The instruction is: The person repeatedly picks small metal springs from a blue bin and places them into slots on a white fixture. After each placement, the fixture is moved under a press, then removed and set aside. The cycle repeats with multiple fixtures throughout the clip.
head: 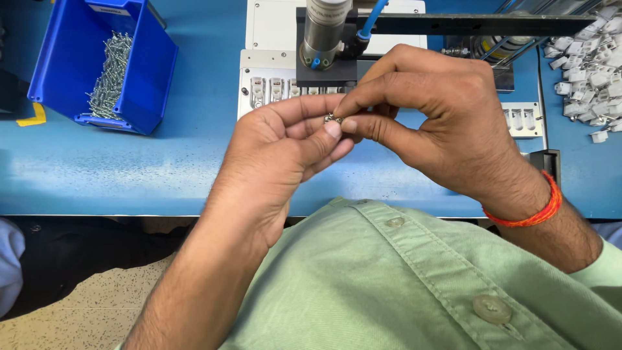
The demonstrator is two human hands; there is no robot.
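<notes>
Blue workbench (129, 168): left hand (278, 155) and right hand (440, 123) together pinch a small silvery metal part (332, 118) at their fingertips, white slotted fixture plate (272, 87) just beyond the grip, blue bin of screws (103, 65) far left; fitting step, apparently, calling for fine alignment.

Bin (139, 71) left, perhaps parts (593, 65) right

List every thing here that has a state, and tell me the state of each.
Left hand: pinching a small metal part.
Right hand: pinching the same part.
Blue bin: open, partly filled with screws.
White fixture plate: slots loaded.
White plastic pieces: loosely piled.
</notes>
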